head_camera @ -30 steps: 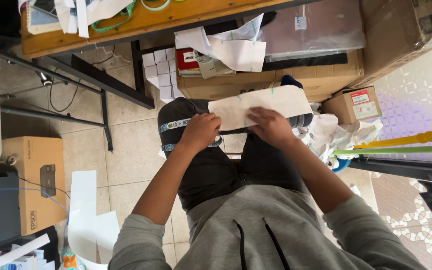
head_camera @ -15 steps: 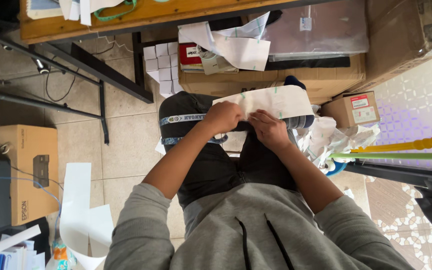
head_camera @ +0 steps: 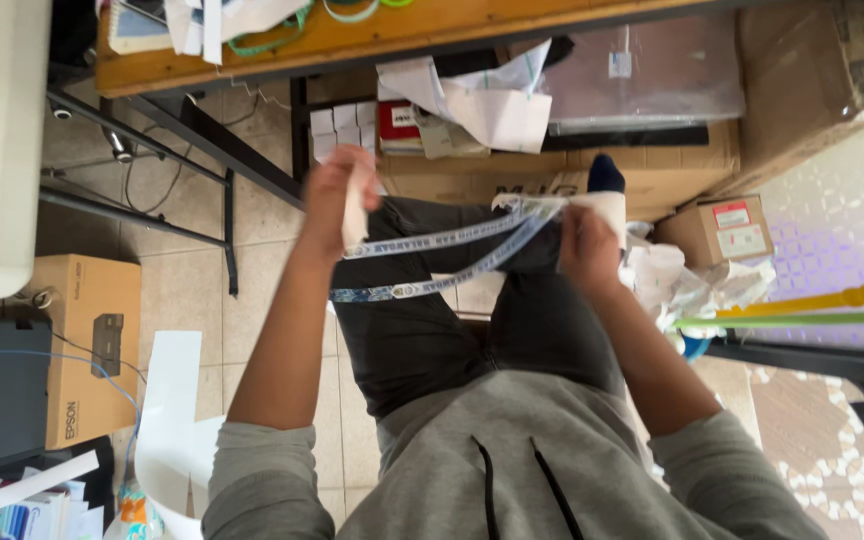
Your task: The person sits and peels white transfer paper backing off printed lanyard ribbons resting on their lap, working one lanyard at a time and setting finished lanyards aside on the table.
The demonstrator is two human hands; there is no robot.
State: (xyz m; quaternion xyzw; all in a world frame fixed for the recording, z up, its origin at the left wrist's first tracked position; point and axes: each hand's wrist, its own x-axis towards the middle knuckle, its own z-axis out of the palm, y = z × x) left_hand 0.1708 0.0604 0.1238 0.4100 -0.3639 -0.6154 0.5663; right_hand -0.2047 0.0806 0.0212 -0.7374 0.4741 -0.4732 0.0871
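I sit with my legs in dark trousers (head_camera: 422, 340) stretched towards the boxes. My left hand (head_camera: 335, 198) is raised at the left, closed on a folded white paper strip (head_camera: 356, 212). My right hand (head_camera: 586, 245) is closed on another white paper piece (head_camera: 612, 208) near my knee. Two printed lanyard ribbons (head_camera: 432, 236) stretch between the two hands, pulled fairly taut above my lap. Which hand pinches which ribbon end I cannot tell.
A wooden table edge (head_camera: 382, 35) runs along the top on black metal legs (head_camera: 222, 135). Cardboard boxes (head_camera: 727, 228) and crumpled paper (head_camera: 497, 105) lie beyond my feet. Another box (head_camera: 87, 350) and white sheets (head_camera: 167, 400) sit at left. Green and yellow sticks (head_camera: 802, 315) cross at right.
My hands were together on a white sheet on my knee. They have pulled apart, the left hand rising to the left, and the lanyard ribbons now stretch between them.
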